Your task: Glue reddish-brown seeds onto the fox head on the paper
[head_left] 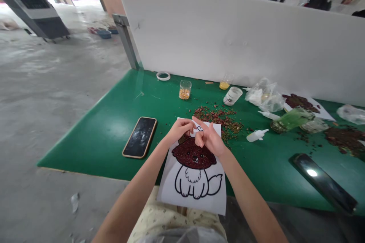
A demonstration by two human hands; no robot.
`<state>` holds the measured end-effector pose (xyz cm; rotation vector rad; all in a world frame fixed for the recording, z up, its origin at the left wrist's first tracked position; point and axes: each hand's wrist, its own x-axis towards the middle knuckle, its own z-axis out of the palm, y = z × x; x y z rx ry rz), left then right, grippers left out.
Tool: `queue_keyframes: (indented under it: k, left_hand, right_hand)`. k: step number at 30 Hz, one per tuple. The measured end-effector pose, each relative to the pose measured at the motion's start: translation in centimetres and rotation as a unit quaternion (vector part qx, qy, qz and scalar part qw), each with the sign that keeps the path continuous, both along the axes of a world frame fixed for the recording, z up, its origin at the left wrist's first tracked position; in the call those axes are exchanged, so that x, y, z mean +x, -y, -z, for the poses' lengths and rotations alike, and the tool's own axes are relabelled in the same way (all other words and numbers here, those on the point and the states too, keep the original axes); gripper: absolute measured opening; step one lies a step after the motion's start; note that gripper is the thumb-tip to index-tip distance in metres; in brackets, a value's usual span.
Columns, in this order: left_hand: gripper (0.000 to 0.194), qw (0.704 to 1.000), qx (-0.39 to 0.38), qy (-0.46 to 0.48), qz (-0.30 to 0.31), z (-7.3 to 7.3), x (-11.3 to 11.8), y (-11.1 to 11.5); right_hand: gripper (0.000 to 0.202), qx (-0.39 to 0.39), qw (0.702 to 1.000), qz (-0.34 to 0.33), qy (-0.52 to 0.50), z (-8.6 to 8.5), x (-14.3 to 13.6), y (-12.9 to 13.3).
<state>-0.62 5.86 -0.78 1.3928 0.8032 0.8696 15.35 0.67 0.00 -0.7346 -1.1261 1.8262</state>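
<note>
A sheet of paper (171, 186) with a cartoon animal outline hangs over the table's front edge towards my lap. Dark red beads or seeds cover the animal's head (182, 155); its body and tail are bare white. Above the head, my left hand (181, 129) has its fingers curled together, and I cannot make out anything in them. Close beside it, my right hand (210, 138) is turned partly palm up, index finger stretched out and thumb apart, holding nothing visible. Loose mixed red and green beans (219, 119) lie scattered just beyond the paper.
To the left lies a phone (139, 137); a dark phone-like device (322, 182) is at right. A cup of corn kernels (184, 92), a clear cup (232, 96), a glue bottle (257, 135), a green bag (292, 120) and a tape roll (163, 76) stand or lie around. A white partition (228, 34) borders the back.
</note>
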Motion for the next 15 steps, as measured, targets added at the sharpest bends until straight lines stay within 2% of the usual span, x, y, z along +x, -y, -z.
queue_keyframes:
  k: [3,7,15]
  left_hand:
    - [0.016,0.999,0.017,-0.026,0.014,-0.08,0.05,0.16]
    - [0.022,1.000,0.002,-0.019,0.020,0.00,0.08,0.17]
    - [0.029,0.997,-0.013,-0.014,0.076,0.26,0.02,0.10]
  right_hand:
    - [0.072,0.003,1.000,-0.016,-0.009,0.08,-0.12,0.04]
    - [0.072,0.002,1.000,-0.022,-0.022,0.21,-0.16,0.03]
    - [0.072,-0.004,0.999,-0.024,-0.028,0.40,-0.06,0.02]
